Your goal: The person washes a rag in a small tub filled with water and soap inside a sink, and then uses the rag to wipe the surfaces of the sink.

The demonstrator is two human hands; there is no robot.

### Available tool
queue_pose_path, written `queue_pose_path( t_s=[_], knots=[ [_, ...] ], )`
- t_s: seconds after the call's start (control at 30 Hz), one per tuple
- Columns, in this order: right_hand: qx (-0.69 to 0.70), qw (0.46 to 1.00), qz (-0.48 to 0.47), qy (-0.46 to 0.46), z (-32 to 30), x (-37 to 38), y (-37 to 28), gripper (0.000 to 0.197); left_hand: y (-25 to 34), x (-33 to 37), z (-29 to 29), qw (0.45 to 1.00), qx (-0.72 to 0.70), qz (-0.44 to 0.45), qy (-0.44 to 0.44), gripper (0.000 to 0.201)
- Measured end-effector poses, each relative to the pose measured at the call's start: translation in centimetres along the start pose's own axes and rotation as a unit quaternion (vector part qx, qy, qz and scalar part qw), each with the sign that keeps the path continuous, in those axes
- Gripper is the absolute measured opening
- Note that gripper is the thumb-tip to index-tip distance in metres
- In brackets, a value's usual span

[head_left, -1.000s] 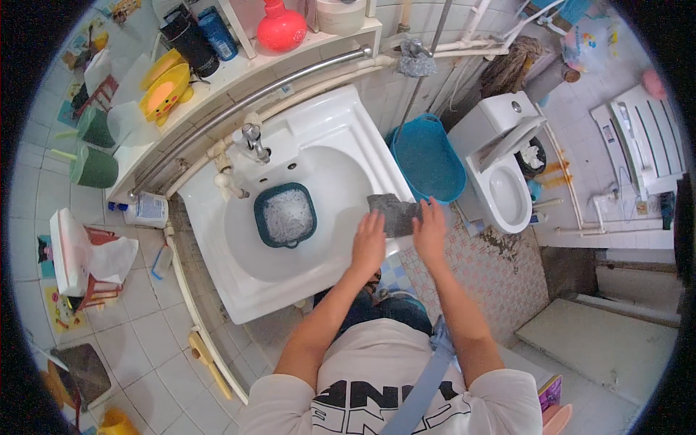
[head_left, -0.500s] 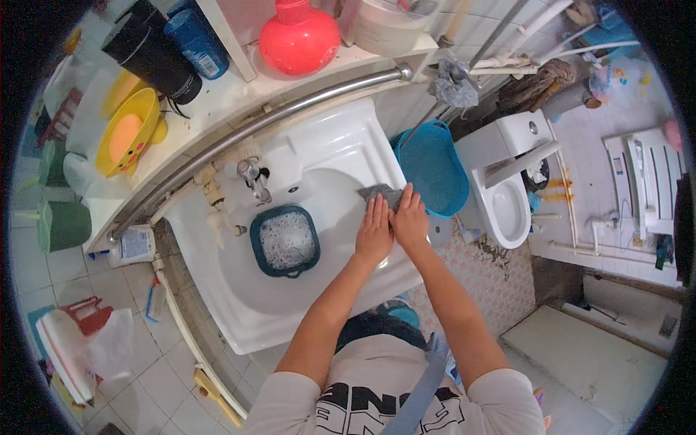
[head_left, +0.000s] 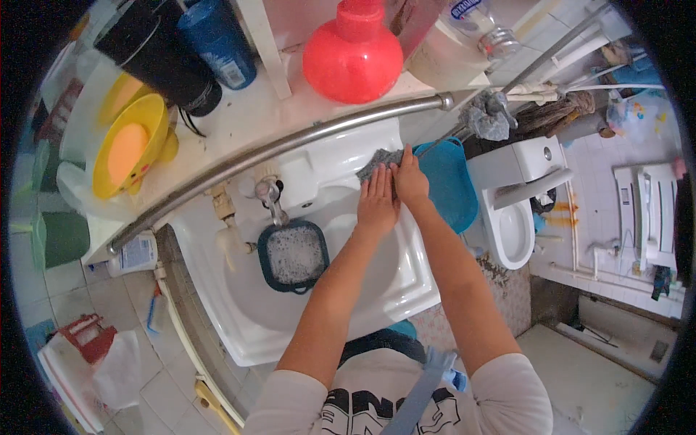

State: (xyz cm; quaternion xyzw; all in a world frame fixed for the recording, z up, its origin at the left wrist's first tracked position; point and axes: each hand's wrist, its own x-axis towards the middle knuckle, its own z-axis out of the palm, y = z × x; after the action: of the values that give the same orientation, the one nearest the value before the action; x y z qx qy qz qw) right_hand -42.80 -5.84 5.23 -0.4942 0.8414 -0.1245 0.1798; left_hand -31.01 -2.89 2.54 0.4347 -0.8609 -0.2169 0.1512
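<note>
Along a white shelf (head_left: 243,116) at left, a yellow dish (head_left: 154,127) holding something orange stands near a black bottle (head_left: 163,58), a blue can (head_left: 217,43) and a round red bottle (head_left: 353,65), with a metal rail (head_left: 283,148) running along the shelf's front. Below, a dark teal basin (head_left: 264,254) of sudsy water sits in a white sink (head_left: 254,326), next to the tap (head_left: 272,203). Toward the sink's right rear corner, a person's left hand (head_left: 378,196) lies with straight fingers over a gray cloth (head_left: 377,164), which shows past the fingertips. Close against it, the right hand (head_left: 411,180) rests at the cloth's right edge. Whether either grip is closed on the fabric cannot be told (the undersides of both hands are hidden). The cloth looks thin, limp and light, with little in it to break; if wet, it would probably cling to the porcelain and turn slippery with suds. A pinch at its free left corner, or a fold gathered in both palms, would likely give the surest hold. Farther right, a blue tub (head_left: 453,187) stands between the sink and a white toilet (head_left: 504,163).
</note>
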Motion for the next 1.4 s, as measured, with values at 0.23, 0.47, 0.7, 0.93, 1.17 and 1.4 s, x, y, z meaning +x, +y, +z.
queue_pose_path(
  t_s=[0.23, 0.47, 0.7, 0.93, 1.17, 1.4],
  knots=[
    [0.059, 0.997, 0.031, -0.028, -0.6, -7.4, 3.8, 0.069, 2.8, -5.8, 0.6, 0.996, -0.034, 0.013, -0.084, 0.071],
    [0.053, 0.998, -0.016, 0.021, -0.3, -16.8, 10.1, 0.069, 8.3, -14.0, 1.2, 0.987, -0.051, 0.065, -0.140, 0.074],
    [-0.053, 0.995, -0.068, 0.053, -1.5, -25.8, 12.0, 0.079, 11.3, -20.8, 1.3, 0.987, -0.052, 0.063, -0.140, 0.071],
    [-0.104, 0.994, -0.016, 0.009, -0.8, -19.1, 8.5, 0.086, 8.7, -15.5, 2.5, 0.998, -0.026, 0.061, -0.020, 0.062],
    [-0.090, 0.995, -0.021, 0.023, -0.1, -8.7, 2.9, 0.083, 4.1, -6.1, 1.2, 0.999, 0.006, -0.013, 0.029, 0.063],
    [-0.144, 0.985, -0.071, 0.069, 1.1, 0.7, -0.6, 0.081, -0.7, 0.4, -0.3, 0.998, 0.020, 0.009, 0.057, 0.069]
  ],
)
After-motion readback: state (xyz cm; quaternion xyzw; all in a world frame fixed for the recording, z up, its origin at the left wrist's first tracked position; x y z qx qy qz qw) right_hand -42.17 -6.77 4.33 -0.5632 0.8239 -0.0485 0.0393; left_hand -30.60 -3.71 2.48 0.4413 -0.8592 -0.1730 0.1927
